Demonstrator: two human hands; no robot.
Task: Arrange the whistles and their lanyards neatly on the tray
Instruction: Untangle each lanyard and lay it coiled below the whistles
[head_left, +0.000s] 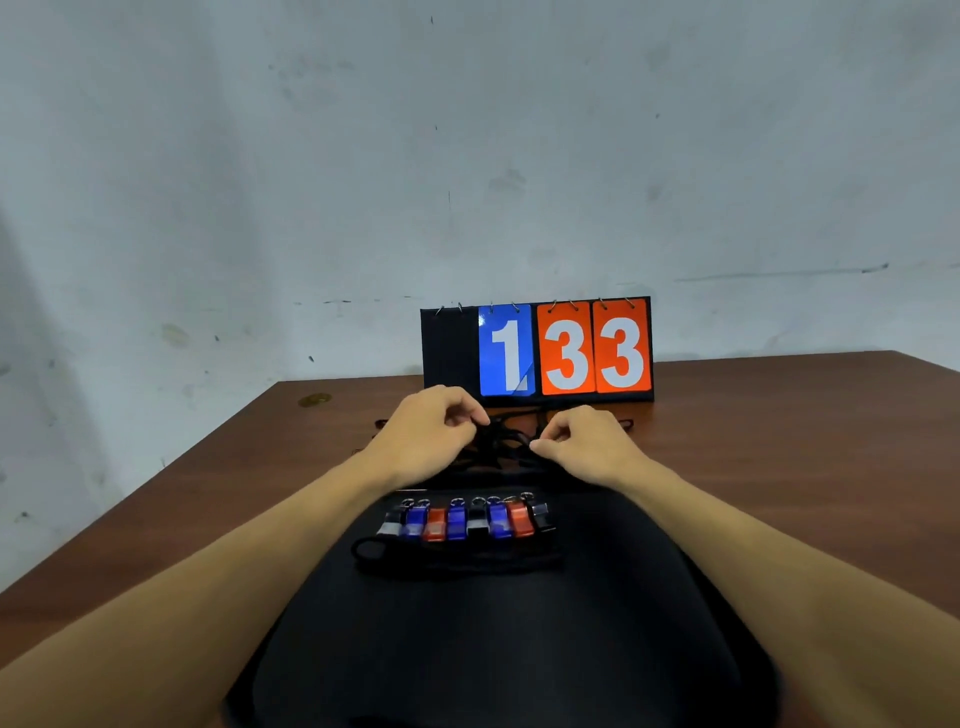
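Note:
A black tray (498, 649) lies on the brown table in front of me. Several whistles (465, 521), blue, red and black, lie side by side in a row across its far part, each with a metal ring at its far end. A folded black lanyard (374, 551) lies just in front of the row. Beyond the tray's far edge sits a tangle of black lanyards (506, 441). My left hand (434, 431) and my right hand (582, 441) both pinch cords of that tangle, a short gap between them.
A flip scoreboard (537, 351) showing 1 and 33 stands upright on the table right behind the lanyards. The brown table (779, 441) ends at a grey wall behind. A small yellowish mark (314, 399) lies near the table's far left corner.

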